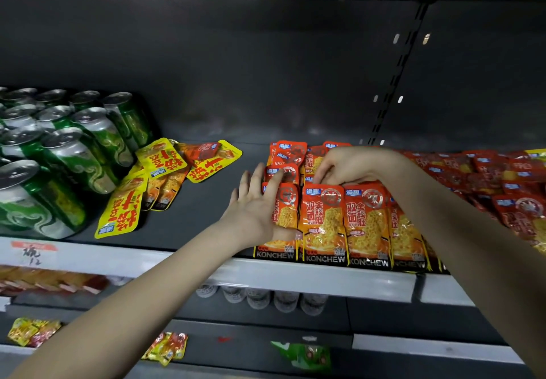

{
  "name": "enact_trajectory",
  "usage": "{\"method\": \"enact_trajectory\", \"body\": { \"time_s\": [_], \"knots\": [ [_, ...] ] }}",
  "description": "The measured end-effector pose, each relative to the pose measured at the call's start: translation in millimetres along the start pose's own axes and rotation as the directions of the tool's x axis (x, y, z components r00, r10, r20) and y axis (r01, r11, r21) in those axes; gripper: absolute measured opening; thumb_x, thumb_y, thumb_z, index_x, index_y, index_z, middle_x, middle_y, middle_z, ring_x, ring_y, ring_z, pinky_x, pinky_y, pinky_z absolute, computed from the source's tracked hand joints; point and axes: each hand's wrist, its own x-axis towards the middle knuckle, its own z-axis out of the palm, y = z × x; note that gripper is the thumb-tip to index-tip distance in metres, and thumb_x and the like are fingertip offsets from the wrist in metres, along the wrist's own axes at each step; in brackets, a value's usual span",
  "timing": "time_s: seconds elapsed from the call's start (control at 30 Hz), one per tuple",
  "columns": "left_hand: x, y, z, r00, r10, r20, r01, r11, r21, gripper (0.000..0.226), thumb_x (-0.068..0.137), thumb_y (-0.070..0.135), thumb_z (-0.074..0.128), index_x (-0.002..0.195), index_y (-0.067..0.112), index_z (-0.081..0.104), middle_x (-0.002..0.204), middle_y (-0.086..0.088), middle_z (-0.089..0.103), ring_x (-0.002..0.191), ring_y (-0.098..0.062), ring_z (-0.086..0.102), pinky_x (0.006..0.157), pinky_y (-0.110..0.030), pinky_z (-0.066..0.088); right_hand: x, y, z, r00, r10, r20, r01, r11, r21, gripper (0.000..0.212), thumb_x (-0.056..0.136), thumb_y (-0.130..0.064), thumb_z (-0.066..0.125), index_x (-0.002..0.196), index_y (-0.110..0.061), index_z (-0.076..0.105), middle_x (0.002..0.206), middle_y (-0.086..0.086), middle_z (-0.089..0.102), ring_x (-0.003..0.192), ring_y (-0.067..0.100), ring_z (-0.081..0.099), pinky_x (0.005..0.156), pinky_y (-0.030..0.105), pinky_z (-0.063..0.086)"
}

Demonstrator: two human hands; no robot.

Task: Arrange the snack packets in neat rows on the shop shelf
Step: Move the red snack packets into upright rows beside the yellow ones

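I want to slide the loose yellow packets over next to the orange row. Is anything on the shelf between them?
Nothing visible. The shelf between the yellow packets and the orange row is bare; only the left hand rests against that row's left end. The green cans stand on the far side.

You read KONCHEW, white on black band, along bottom of front-row orange packets (323, 222). Same packets carry 双面 and 金钱肚 down front. Yellow packets (119, 210) at your left: big red characters, upside down, not legible. Shelf-edge tag (34, 253): handwritten scrawl, unreadable.
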Motion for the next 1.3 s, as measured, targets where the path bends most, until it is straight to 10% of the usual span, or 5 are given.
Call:
{"method": "enact_trajectory", "body": {
  "time_s": [0.13,0.3,0.7,0.83,1.3],
  "knots": [
    [-2,1,0,0.998,0.04,-0.042,-0.04,0.999,-0.012,0.118,0.067,0.061,0.07,0.146,0.034,-0.013,0.154,0.001,-0.023,0.143,-0.029,-0.02,0.118,-0.052,0.007,1,-9,-3,0.999,0.039,-0.019,-0.041,0.996,-0.075,0.017,0.089,-0.01,0.056,0.094,-0.02,0.07,0.072,0.001,0.059,0.047,0.009,0.05,0.042,0.018,0.04],
    [-7,7,1,0.958,0.228,-0.176,-0.25,0.962,-0.114,0.082,0.087,0.029,0.052,0.148,0.036,-0.003,0.155,0.004,-0.022,0.143,-0.025,-0.022,0.117,-0.054,0.005,0,-16,-5,0.977,-0.058,-0.204,0.036,0.993,-0.109,0.006,0.083,-0.014,0.068,0.083,-0.019,0.071,0.074,-0.014,0.06,0.075,0.004,0.056,0.065,0.021,0.042],
    [-5,6,24,0.954,0.29,-0.071,-0.263,0.93,0.256,0.088,0.075,0.078,0.013,0.145,0.035,-0.018,0.154,-0.001,-0.026,0.141,-0.031,-0.026,0.115,-0.055,-0.003,-2,-8,1,0.941,-0.126,-0.314,0.083,0.986,-0.145,0.011,0.084,-0.015,0.067,0.092,-0.018,0.073,0.085,-0.01,0.065,0.084,0.002,0.056,0.076,0.019,0.042],
    [-5,10,20,0.945,0.327,0.0,-0.32,0.924,0.208,0.094,0.08,0.072,0.036,0.147,0.031,-0.016,0.153,-0.004,-0.028,0.14,-0.031,-0.029,0.114,-0.058,-0.005,1,-9,4,0.928,-0.159,-0.338,0.111,0.981,-0.157,0.015,0.085,-0.017,0.065,0.098,-0.019,0.073,0.098,-0.006,0.071,0.087,0.003,0.062,0.08,0.017,0.046],
    [-23,-59,-28,0.929,0.041,-0.367,-0.015,0.997,0.074,0.076,0.085,0.067,0.037,0.148,0.03,0.015,0.158,-0.004,-0.002,0.145,-0.031,-0.009,0.117,-0.052,0.003,39,-118,13,0.776,-0.423,-0.469,0.38,0.906,-0.187,0.022,0.084,-0.01,0.057,0.096,-0.019,0.073,0.072,-0.008,0.063,0.059,0.001,0.052,0.072,0.018,0.043]
  ]
}}
